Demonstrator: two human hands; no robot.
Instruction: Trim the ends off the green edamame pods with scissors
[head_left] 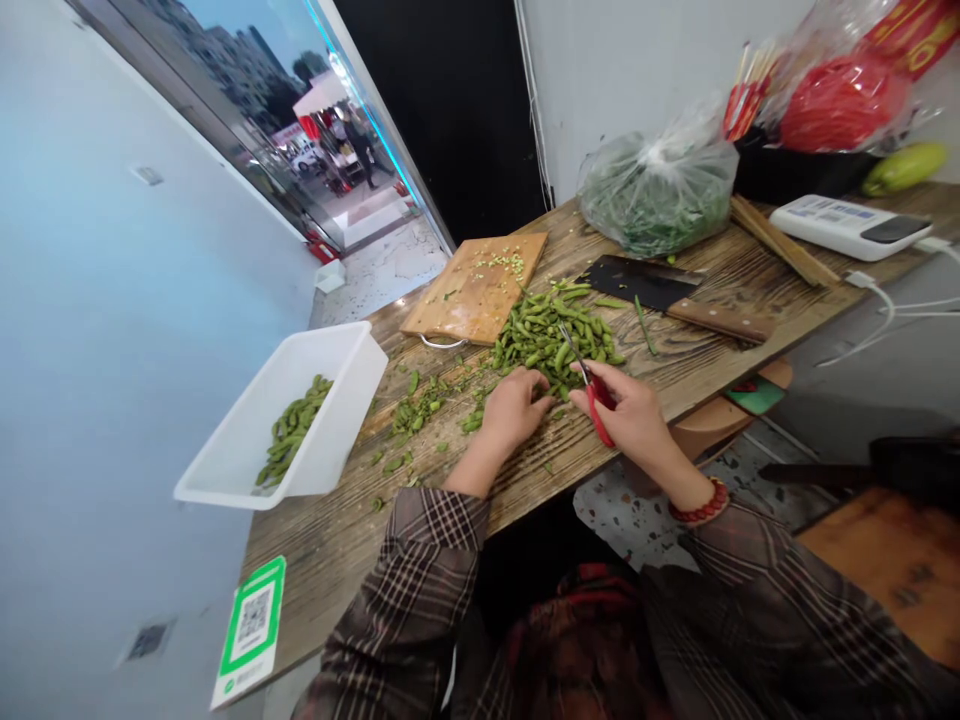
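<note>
My right hand [634, 412] grips red-handled scissors [598, 412], their blades pointing away from me over a heaped pile of green edamame pods [551, 328]. At the near edge of that pile, my left hand [514, 408] rests low with its fingers curled inward. What lies between those fingertips is hidden. Left of this hand, trimmed bits and loose pods [412, 412] are scattered over the wooden table [315, 555]. More pods [294, 430] lie inside a white plastic bin [319, 470] at the table's left side.
A wooden cutting board [457, 300] with small pale pieces on it adjoins the pile. A cleaver [637, 282] lies to the right, near a tied bag of greens [660, 195] and a white device with cables [840, 222]. A QR-code card [251, 625] stands at the near left corner.
</note>
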